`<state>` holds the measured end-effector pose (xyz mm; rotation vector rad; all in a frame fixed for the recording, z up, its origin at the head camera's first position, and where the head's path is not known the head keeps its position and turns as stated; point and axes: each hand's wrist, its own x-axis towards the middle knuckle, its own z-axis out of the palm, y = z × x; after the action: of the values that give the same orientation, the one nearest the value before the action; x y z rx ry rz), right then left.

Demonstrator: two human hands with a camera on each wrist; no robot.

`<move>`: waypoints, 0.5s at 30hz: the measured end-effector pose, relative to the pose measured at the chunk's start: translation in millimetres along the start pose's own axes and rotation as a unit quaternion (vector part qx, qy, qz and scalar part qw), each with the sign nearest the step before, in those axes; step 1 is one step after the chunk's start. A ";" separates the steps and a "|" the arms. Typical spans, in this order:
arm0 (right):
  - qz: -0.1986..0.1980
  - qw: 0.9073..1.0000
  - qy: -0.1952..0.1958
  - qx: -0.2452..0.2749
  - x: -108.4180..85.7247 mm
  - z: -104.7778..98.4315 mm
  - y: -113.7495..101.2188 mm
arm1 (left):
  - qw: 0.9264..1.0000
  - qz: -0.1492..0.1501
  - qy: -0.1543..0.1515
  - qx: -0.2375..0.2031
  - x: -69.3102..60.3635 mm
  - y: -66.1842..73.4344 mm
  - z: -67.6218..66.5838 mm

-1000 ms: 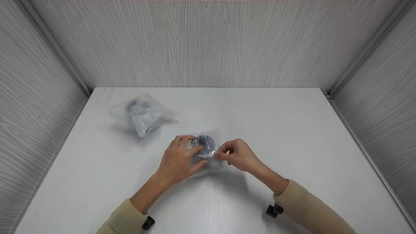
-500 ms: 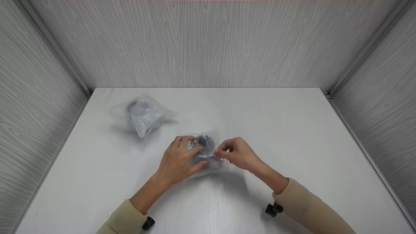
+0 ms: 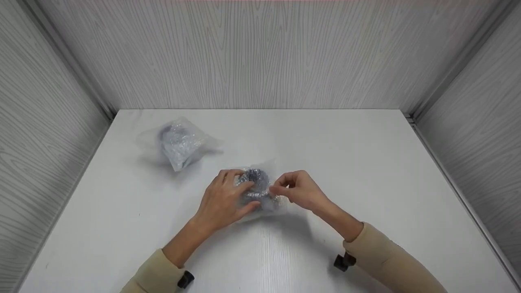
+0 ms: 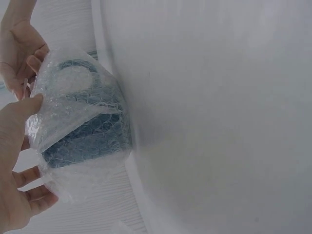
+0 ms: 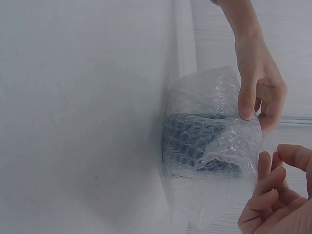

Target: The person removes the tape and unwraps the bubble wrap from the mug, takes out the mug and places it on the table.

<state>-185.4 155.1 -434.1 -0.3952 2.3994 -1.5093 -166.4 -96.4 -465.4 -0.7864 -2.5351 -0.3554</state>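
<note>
A bubble-wrapped dark object [image 3: 260, 184] stands on the white table in the middle of the head view. Through the clear wrap, the left wrist view shows a blue-grey body [image 4: 87, 139] and a ring-shaped part; its exact kind is blurred by the bubbles. My left hand [image 3: 223, 199] holds the package from the left, fingers and thumb spread around its upper side. At its right edge my right hand [image 3: 299, 190] pinches a bit of the bubble wrap [image 5: 234, 141] between thumb and forefinger. The pinched bit itself is barely visible.
A second bubble-wrapped package [image 3: 181, 142], with something dark inside, lies farther back on the left of the white table [image 3: 346, 154]. Grey wood-grain panels [image 3: 260, 53] enclose the table at the back and both sides.
My right hand has risen slightly at the package's right edge, and the wrap there has shifted a little. My left hand and the second package stay where they were.
</note>
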 end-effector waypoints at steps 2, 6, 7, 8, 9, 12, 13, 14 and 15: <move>0.001 1.000 0.003 0.002 0.3 -0.8 -0.2 | 1.000 0.000 0.003 0.000 0.1 0.0 -0.3; 0.008 1.000 0.010 0.009 0.0 -2.4 -1.6 | 1.000 0.000 0.006 -0.001 0.4 0.1 -0.5; 0.007 1.000 0.012 0.011 -0.1 -2.6 -1.8 | 1.000 -0.001 0.006 -0.004 0.3 0.1 -0.5; 0.006 1.000 0.013 0.013 -0.2 -2.8 -1.8 | 1.000 -0.001 0.006 -0.007 0.4 0.2 -0.6; 0.005 1.000 0.013 0.016 -0.5 -2.9 -1.8 | 1.000 -0.002 0.007 -0.008 0.4 0.3 -0.6; -0.007 1.000 0.014 0.020 -1.5 -3.0 -0.9 | 1.000 -0.005 0.007 -0.017 0.3 0.4 -0.8; -0.011 1.000 0.014 0.020 -1.9 -2.9 -0.6 | 1.000 -0.006 0.008 -0.021 0.2 0.4 -0.8; -0.016 1.000 0.014 0.020 -2.5 -2.8 -0.2 | 1.000 -0.007 0.010 -0.023 0.2 0.4 -0.7; -0.021 1.000 0.015 0.018 -2.9 -2.7 0.3 | 1.000 -0.008 0.011 -0.026 0.1 0.3 -0.6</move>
<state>-183.8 158.6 -432.9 -0.4197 2.3974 -1.5842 -166.1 -96.3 -464.8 -0.7782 -2.5214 -0.4345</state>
